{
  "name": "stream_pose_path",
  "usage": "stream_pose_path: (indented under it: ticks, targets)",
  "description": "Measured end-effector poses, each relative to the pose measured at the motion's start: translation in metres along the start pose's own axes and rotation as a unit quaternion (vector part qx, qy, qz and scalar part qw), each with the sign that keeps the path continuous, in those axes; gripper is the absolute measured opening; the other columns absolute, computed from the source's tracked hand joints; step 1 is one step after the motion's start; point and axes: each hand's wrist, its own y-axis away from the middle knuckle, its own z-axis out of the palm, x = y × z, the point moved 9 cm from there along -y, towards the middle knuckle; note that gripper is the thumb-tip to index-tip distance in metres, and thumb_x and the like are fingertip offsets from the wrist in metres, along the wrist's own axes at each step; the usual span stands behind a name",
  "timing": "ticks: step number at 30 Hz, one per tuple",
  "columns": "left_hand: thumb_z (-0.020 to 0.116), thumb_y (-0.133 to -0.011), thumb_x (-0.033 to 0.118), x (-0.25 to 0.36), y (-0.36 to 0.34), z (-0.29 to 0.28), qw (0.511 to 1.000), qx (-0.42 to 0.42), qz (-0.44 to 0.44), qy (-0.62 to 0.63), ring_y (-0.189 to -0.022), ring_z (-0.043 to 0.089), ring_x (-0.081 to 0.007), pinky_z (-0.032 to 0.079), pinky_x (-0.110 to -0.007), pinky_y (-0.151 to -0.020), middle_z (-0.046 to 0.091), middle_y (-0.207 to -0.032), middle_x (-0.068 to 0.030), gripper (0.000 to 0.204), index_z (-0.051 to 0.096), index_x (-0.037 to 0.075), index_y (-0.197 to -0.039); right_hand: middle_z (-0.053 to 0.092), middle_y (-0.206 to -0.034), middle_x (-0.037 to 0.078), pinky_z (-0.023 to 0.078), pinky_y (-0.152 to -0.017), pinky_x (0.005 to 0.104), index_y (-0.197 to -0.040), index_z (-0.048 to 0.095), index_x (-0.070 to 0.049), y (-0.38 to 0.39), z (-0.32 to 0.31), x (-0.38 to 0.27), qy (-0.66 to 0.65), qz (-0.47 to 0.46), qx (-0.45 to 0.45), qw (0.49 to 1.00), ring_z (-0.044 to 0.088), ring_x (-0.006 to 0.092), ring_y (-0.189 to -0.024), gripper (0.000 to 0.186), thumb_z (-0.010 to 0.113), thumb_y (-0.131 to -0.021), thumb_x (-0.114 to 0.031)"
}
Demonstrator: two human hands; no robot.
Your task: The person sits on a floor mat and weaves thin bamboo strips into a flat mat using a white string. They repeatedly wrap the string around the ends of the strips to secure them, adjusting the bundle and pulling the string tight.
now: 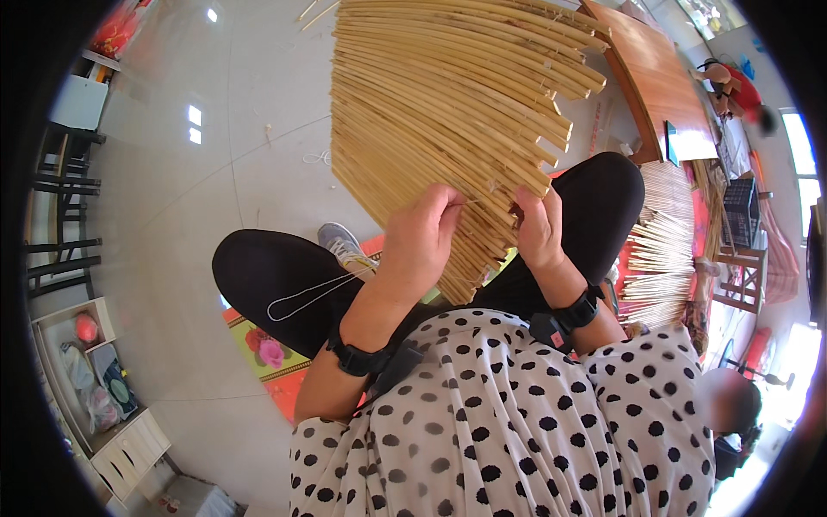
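A mat of thin yellowish reeds (422,112), tied side by side, slants from my lap up and away from me. My left hand (420,237) lies over its near part, thumb and fingertips pinched on a thin pale string (471,201) at the reeds. My right hand (540,226) is closed on the mat's right edge, around the reed ends; its fingertips are partly hidden. A loop of white cord (293,303) hangs over my left thigh and passes behind my left forearm.
My bent knees flank the mat, above a flowered floor cloth (271,349). A wooden table (659,77) stands at the far right. More reed matting (659,250) lies to the right, near other people. Shelves (112,439) and dark stools (65,207) line the left.
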Motion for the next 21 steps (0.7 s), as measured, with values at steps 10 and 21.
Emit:
stream_pose_path:
  ticks: [10,21]
  targets:
    - [0.072,-0.081,-0.003,0.021,-0.006,-0.014,0.989,0.065,0.087,-0.105,-0.071,0.063,-0.0302,0.049,-0.038,-0.06,0.06,-0.081,-0.0091,0.012,0.071,0.005,-0.09,0.065,-0.113,0.007,0.045,-0.084,0.0275,-0.133,0.054,0.006,-0.001,0.006,-0.001,-0.1,-0.005,-0.043,0.994,0.057,0.0133,-0.097,0.045,0.042,-0.099,-0.021]
    - [0.07,-0.084,-0.005,0.0,-0.01,-0.016,1.0,0.006,0.012,0.004,-0.071,0.061,-0.0211,0.047,-0.029,-0.063,0.06,-0.082,-0.0096,0.013,0.072,0.0,-0.095,0.064,-0.12,0.01,0.045,-0.092,0.0301,-0.133,0.054,0.006,-0.001,0.004,0.009,-0.107,0.033,-0.063,0.992,0.058,0.0166,-0.106,0.047,0.042,-0.097,-0.022]
